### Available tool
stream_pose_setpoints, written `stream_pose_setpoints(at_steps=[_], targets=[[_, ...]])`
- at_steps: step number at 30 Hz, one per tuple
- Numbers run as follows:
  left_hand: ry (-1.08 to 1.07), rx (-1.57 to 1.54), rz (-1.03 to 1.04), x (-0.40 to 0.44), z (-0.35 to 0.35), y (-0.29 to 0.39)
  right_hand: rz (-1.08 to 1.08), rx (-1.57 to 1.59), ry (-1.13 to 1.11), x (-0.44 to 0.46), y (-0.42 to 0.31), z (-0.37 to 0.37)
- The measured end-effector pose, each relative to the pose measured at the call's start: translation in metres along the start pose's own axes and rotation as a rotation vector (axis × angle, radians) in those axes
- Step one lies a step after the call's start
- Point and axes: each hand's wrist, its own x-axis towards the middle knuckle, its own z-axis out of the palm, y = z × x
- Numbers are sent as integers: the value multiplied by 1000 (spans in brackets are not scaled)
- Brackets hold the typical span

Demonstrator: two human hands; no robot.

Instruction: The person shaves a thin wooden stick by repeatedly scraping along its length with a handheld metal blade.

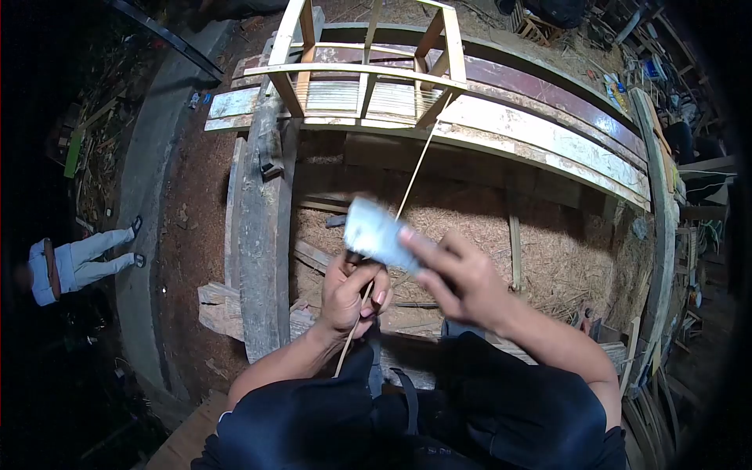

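A thin wooden strip slants from the wooden frame down past my lap. My left hand is closed around its lower part, above my legs. Something small and dark shows at the top of those fingers, too hidden to name. In my right hand is a pale, flat, roughly rectangular piece, gripped at its right end between thumb and fingers. Motion smears this piece, and I cannot tell its kind. It lies just above my left hand and overlaps the strip in view.
The slatted frame stands on a long plank bench. A thick weathered beam runs along the left, another beam along the right. Wood shavings cover the ground between them. A person in light clothes is at far left, beside a concrete strip.
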Motion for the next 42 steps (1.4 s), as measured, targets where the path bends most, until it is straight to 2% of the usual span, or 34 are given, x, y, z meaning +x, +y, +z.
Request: stream_pose_setpoints(at_steps=[2, 3, 5, 6, 8, 11, 12, 14, 17, 18, 20, 21, 22, 24, 26, 28, 30, 32, 36, 38, 40, 42], targets=[[146, -6, -16, -5, 0, -2, 21, -28, -159, -7, -19, -2], [176, -39, -43, -4, 1, -1, 34, -25, -92, -6, -13, -3], [74, 8, -5, 0, -4, -1, 145, -40, 62, 4, 5, -3], [53, -6, -14, 0, -4, -2, 134, -95, 57, 6, 7, -5], [25, -26, 10, -1, -4, -1, 25, -8, -67, -5, -2, -1], [145, -7, 0, -3, -3, -2, 47, -12, -2, -2, 1, -1], [40, -62, 6, 1, -6, -2, 56, -15, 27, 0, 4, -2], [21, -13, 1, 0, -3, 0, 94, -72, 63, 3, 7, -4], [140, -24, -29, -5, -1, 3, 12, -3, -139, -6, -14, -4], [139, -23, -32, -3, 0, 4, 14, -3, -137, -4, -9, -3], [10, -24, -28, 1, -1, 5, 104, 31, 30, 1, 8, -2], [7, 19, -36, 1, -2, 4, 96, -56, 35, 3, 10, -4], [5, 19, -32, 1, -1, 3, 92, -58, 36, 1, 5, -5], [143, 59, -53, -4, 3, 4, 21, 8, -117, -7, -11, -3], [135, 85, -47, -4, 4, 7, 35, 22, -122, -4, -4, -3], [31, 66, -25, 1, -2, 4, 69, -30, 87, 4, 13, -3], [24, 75, -47, 1, 0, 6, 90, -57, 57, 0, 6, -4], [153, 81, -38, -5, 3, 7, 28, 14, -146, -7, -10, -3], [43, 66, -29, 1, -4, 2, 112, -83, 17, 5, 11, -7], [91, 64, -36, -1, 2, 6, 47, 43, -49, 0, 0, -6], [139, 80, -38, -5, 8, 11, 53, 41, -141, -5, -12, -6], [63, 48, -15, 2, -1, 5, 96, 14, -41, 0, 3, -6]])
